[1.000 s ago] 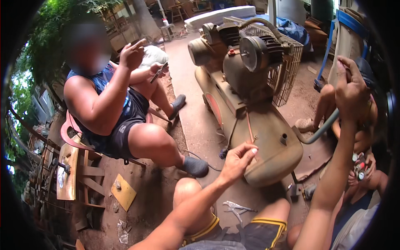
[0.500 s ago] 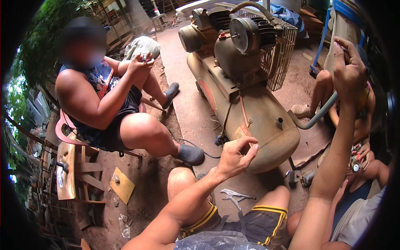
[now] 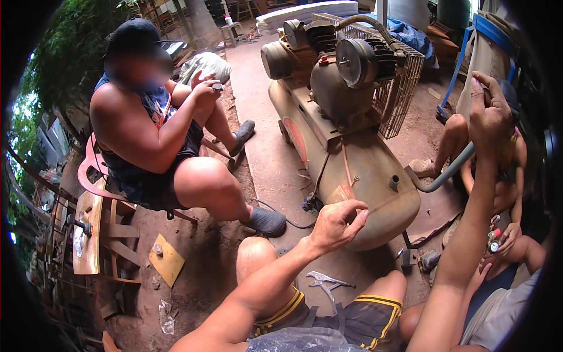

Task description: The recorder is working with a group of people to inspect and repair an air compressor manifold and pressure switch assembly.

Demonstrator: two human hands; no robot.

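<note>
My left hand [image 3: 337, 226] is closed in a pinch, thumb and forefinger close together, in front of the rounded end of a rusty air compressor tank [image 3: 375, 202]. Raised high on the right, my right hand [image 3: 490, 114] also pinches, its thumb and forefinger pointing up. Whatever either pinch holds, if anything, is too small to make out. On the ground between my knees lie metal locking pliers [image 3: 328, 281]. The compressor's pump [image 3: 343, 88] sits on top of the tank, with round black housings and a wire belt guard [image 3: 404, 94] behind.
At left a person [image 3: 141, 129] sits on a pink chair [image 3: 94, 167], holding something small. Another person's hand at right holds a fitting with a gauge [image 3: 494, 245]. A wooden stool [image 3: 88, 252] and a yellowish board [image 3: 167, 261] stand or lie at left; a grey hose [image 3: 448, 176] runs beside the tank.
The view has shifted slightly. The seated person at left has turned and spread their hands somewhat. Both of my hands keep nearly the same pinched pose.
</note>
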